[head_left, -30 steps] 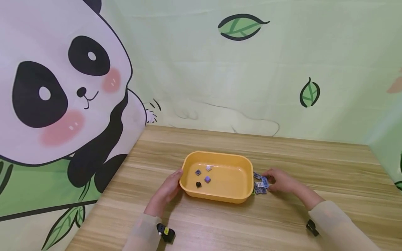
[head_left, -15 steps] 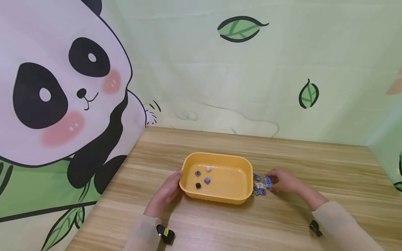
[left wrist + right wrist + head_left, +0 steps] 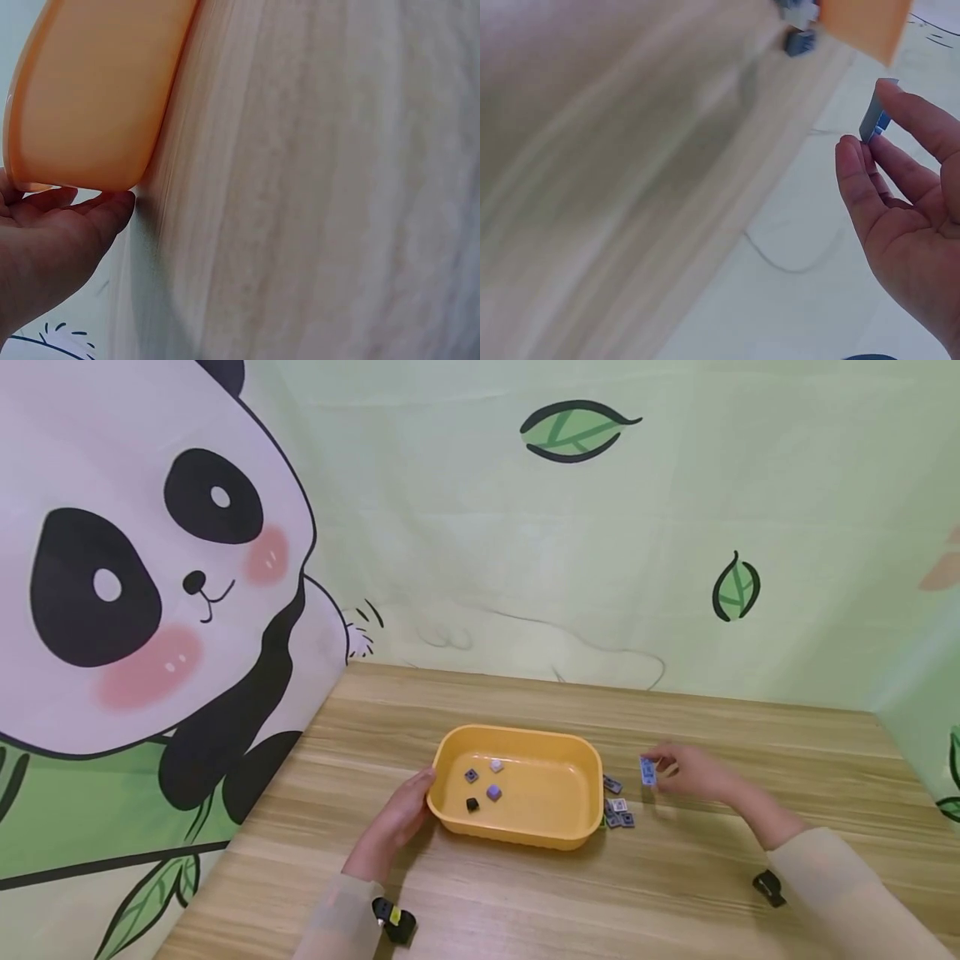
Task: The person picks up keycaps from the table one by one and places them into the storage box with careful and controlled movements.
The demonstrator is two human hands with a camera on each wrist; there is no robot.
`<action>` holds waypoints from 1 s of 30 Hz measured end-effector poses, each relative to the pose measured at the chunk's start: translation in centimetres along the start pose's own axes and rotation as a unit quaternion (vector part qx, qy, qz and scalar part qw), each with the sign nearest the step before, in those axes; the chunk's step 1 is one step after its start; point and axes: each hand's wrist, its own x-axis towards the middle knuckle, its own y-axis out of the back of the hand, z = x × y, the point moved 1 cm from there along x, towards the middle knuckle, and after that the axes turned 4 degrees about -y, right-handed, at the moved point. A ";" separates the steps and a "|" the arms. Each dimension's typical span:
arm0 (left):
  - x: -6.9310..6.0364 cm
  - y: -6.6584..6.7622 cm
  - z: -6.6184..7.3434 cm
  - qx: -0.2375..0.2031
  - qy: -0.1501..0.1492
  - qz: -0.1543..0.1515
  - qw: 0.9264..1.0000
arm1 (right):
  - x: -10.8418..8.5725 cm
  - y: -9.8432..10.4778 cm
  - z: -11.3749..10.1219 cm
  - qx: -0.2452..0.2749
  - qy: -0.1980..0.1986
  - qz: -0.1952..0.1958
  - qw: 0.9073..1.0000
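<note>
My right hand point(image 3: 693, 771) pinches a small blue building-brick piece point(image 3: 648, 771), held up off the table to the right of the yellow bin point(image 3: 528, 839). In the right wrist view the blue piece point(image 3: 871, 116) sits tilted between thumb and fingertips, with one flat side showing. At the bin's left end, my left hand point(image 3: 401, 810) rests its fingers against the outer wall. The left wrist view shows these fingertips point(image 3: 120, 201) low on the orange-looking bin wall point(image 3: 90, 97). Inside the bin lie a white piece point(image 3: 497, 766), a grey piece point(image 3: 471, 775), a purple piece point(image 3: 493, 792) and a black piece point(image 3: 472, 804).
Beside the bin's right end lies a loose group of small pieces: a grey one point(image 3: 612, 783), a white one point(image 3: 619, 806) and a dark one point(image 3: 627, 820). The wooden table point(image 3: 525, 902) ends at a printed cloth backdrop point(image 3: 480, 543) behind and to the left.
My right hand has drawn the blue piece out of the group beside the bin, moving right, then lifting it away from the viewer. The left hand and bin stay in place.
</note>
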 end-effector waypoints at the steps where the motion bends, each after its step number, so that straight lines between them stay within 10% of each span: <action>1: 0.0 0.0 0.0 0.000 -0.001 0.000 1.000 | 0.1 0.3 -0.2 0.001 -0.001 0.000 1.000; 30: -0.1 0.0 0.0 -0.013 -0.003 -0.006 1.000 | 4.1 3.7 -7.9 -0.022 0.046 -0.055 0.997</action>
